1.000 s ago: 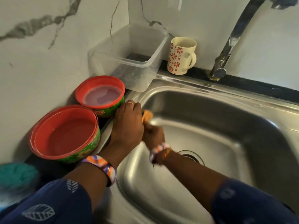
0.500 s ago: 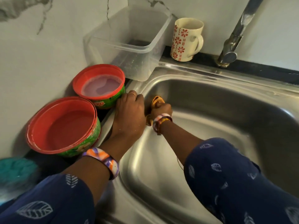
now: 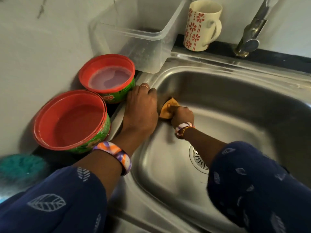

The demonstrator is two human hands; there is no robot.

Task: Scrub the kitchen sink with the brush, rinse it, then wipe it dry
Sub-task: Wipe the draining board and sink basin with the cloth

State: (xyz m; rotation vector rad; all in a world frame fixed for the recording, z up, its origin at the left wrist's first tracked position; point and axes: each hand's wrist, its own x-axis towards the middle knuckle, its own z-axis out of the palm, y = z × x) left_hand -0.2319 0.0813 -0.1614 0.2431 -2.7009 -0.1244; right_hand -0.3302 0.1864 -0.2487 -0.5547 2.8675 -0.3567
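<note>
Orange scrubber (image 3: 168, 109), judged soft, light, slippery when wet, clenched in right hand (image 3: 182, 116) against sink (image 3: 235, 105) wall; left hand (image 3: 141, 110) braced flat on rim.

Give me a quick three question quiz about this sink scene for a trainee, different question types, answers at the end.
1. True or false: the right hand grips an orange scrubber inside the sink.
2. Multiple choice: the left hand rests on A) the tap, B) the sink's left rim, C) the mug.
3. Fill in: the flowered mug stands between the clear tub and the ____.

Key: 1 true; 2 B; 3 tap.
</note>
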